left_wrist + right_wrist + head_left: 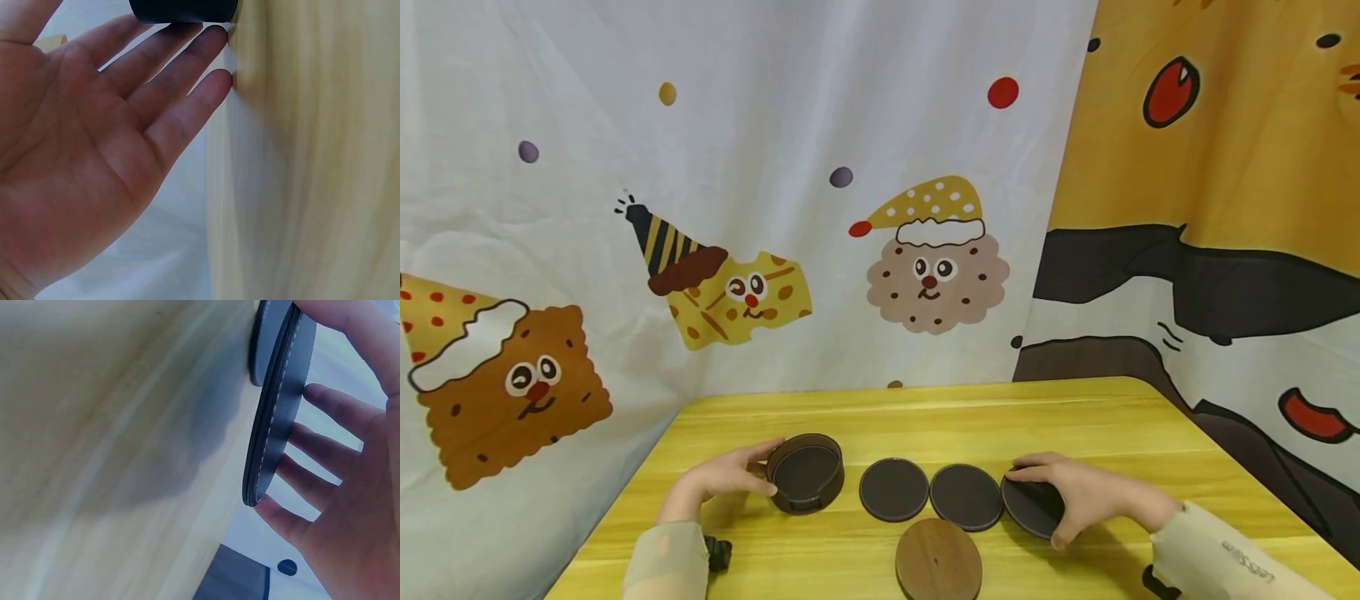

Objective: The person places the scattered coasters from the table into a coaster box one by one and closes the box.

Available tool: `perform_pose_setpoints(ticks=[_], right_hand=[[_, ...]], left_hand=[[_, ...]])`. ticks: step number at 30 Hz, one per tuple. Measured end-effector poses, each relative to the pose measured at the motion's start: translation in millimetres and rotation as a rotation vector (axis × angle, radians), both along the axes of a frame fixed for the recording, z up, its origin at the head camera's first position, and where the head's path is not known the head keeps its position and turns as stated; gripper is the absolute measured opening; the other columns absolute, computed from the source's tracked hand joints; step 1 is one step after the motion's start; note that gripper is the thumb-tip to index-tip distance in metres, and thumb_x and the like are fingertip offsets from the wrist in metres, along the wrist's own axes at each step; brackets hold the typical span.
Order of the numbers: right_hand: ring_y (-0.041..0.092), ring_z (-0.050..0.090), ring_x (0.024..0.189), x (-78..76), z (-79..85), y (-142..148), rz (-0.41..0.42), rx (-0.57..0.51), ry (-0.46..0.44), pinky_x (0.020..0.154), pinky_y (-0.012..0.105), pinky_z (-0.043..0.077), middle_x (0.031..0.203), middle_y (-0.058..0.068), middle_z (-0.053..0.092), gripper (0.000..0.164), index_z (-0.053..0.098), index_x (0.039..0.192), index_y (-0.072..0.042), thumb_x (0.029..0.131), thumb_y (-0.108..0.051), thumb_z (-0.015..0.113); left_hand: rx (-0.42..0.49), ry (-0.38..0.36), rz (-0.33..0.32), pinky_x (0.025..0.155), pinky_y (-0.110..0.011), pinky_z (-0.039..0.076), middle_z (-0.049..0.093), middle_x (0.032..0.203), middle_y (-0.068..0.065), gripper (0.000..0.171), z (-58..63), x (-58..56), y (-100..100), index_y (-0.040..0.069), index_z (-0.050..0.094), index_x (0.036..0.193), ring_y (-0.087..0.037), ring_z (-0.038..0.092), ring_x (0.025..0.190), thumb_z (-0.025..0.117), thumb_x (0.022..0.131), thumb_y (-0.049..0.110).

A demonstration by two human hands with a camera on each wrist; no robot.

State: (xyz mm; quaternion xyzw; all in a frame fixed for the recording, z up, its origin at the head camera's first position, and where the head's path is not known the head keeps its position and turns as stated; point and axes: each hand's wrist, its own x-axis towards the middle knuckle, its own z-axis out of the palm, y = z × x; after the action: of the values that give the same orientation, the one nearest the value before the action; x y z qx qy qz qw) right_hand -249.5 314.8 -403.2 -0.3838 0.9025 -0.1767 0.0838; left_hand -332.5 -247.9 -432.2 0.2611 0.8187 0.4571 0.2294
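Note:
My left hand point(730, 477) rests against the left side of a round dark coaster holder point(808, 477), thumb near its front and fingers towards its back. In the left wrist view its fingers look nearly straight, with the tips at the holder point(184, 9). My right hand point(1086, 492) pinches a round black coaster point(1033, 502) by its edge, between thumb and fingers. The right wrist view shows this coaster point(278, 412) tilted, with light stitching along a rim split by a line; whether it is one coaster or two stacked, I cannot tell.
Two black coasters point(893, 489) lie side by side between the hands. A round wood-brown disc point(938, 560) lies in front of them. All are on a yellow wood-grain table point(820, 542). A white curtain point(760, 125) with cartoon prints hangs behind its far edge.

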Motion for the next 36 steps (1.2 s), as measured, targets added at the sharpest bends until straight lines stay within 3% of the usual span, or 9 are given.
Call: perform_pose_setpoints(ticks=[10, 20, 36], right_hand=[[0.044, 0.041, 0.127, -7.8, 7.9, -15.6, -0.042, 0.042, 0.021, 0.092, 0.042, 0.045, 0.144, 0.02, 0.042, 0.09, 0.051, 0.142, -0.014, 0.063, -0.036, 0.087], [0.041, 0.04, 0.129, -18.7, 7.3, -40.7, -0.005, 0.037, -0.008, 0.093, 0.043, 0.045, 0.146, 0.017, 0.041, 0.088, 0.051, 0.143, -0.014, 0.065, -0.035, 0.086], [0.036, 0.038, 0.132, -39.1, 2.9, -82.1, 0.03, 0.027, -0.022, 0.094, 0.04, 0.045, 0.15, 0.013, 0.037, 0.089, 0.049, 0.144, -0.018, 0.066, -0.037, 0.086]], left_hand=[[-0.022, 0.007, 0.02, 0.101, -0.058, 0.036, 0.02, 0.153, -0.031, 0.091, 0.8, 2.7, -1.8, 0.0, 0.018, 0.154, -0.046, 0.04, 0.13, 0.075, 0.086, 0.019], [0.01, -0.007, 0.006, 0.1, -0.058, 0.036, 0.021, 0.152, -0.032, 0.091, 0.3, 3.0, -3.4, -0.003, 0.016, 0.153, -0.045, 0.043, 0.128, 0.074, 0.086, 0.016], [-0.024, 0.016, 0.018, 0.101, -0.058, 0.036, 0.021, 0.153, -0.031, 0.091, 1.3, 2.0, -0.1, -0.001, 0.018, 0.154, -0.045, 0.041, 0.129, 0.075, 0.086, 0.019]])
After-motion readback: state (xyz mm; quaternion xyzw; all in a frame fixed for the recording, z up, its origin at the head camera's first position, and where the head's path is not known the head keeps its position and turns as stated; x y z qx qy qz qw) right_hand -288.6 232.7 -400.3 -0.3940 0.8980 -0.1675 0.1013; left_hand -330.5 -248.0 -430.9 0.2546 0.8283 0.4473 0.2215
